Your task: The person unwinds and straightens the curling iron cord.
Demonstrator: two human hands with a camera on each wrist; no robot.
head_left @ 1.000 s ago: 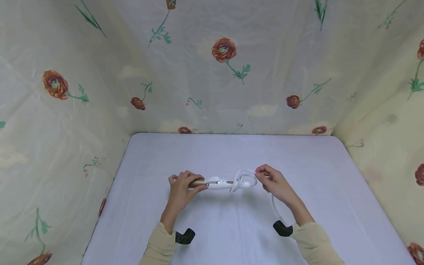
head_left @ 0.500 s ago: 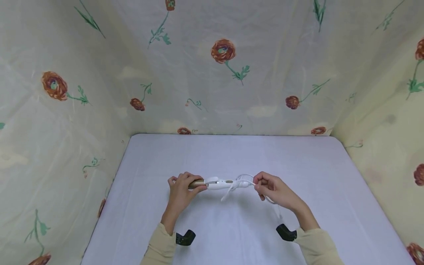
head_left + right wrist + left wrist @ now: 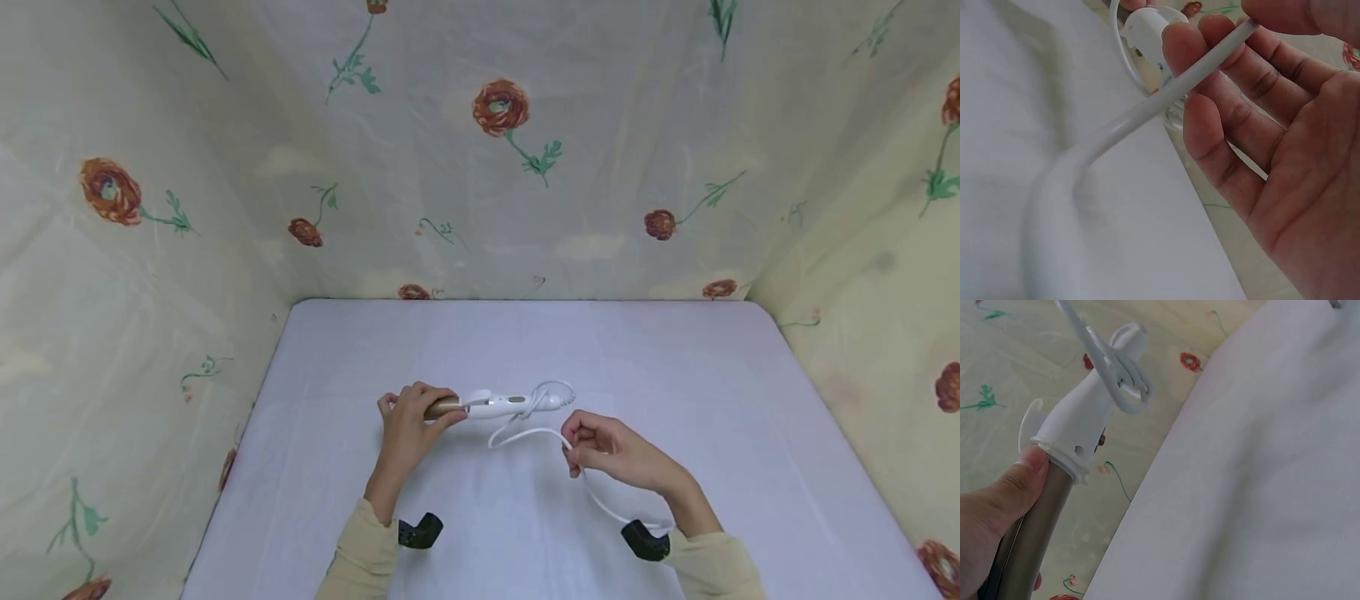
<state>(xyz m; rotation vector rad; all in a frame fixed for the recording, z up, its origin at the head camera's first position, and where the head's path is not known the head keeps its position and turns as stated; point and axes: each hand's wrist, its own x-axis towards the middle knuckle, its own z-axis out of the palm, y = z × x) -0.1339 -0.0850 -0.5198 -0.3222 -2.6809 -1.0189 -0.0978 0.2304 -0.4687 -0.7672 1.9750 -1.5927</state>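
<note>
A curling iron [image 3: 495,406] with a white handle and a brownish-gold barrel [image 3: 1038,534] is held level above the table. My left hand [image 3: 408,421] grips it by the barrel, thumb near the joint with the handle. White cord [image 3: 1124,369] is looped around the far end of the handle. From there a slack length runs down to my right hand [image 3: 611,450], which pinches the cord [image 3: 1147,106] between thumb and fingers. Beyond that hand the cord curves toward the right wrist; its end is hidden.
A white-covered table [image 3: 450,350] lies beneath both hands. Floral fabric walls [image 3: 585,250] enclose its back and sides. Each wrist bears a black camera [image 3: 645,540].
My right hand has moved down, drawing a length of cord off the handle, so the slack part has grown longer. My left hand keeps its grip on the barrel, nearly still.
</note>
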